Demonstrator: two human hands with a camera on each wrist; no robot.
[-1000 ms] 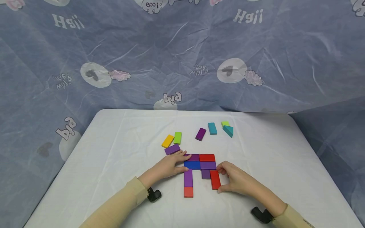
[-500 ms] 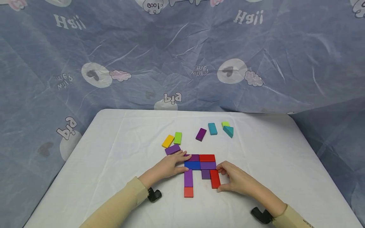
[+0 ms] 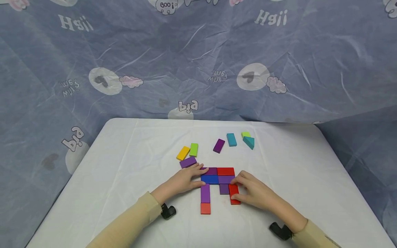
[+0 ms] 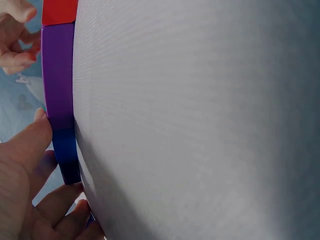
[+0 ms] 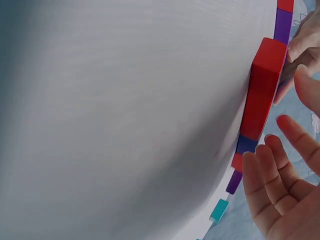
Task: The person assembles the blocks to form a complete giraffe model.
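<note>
Flat colored blocks lie edge to edge mid-table in the head view. My left hand rests at their left end, its fingers on a dark purple block and its thumb by the near edge of a blue block. Below the thumb extend a purple block and an orange-red square. On the right, my right hand overlaps a long red block, which stands against a small purple square. The right wrist view shows the fingers extended, apart from this red block.
Behind the left hand lie a purple block, a yellow block and a green block. Farther back are a dark purple block, a teal block, a teal triangle and a lime piece.
The red block has straightened against the purple square. My right hand has come off its outer edge and shifted left over it. My left hand stays in place.
</note>
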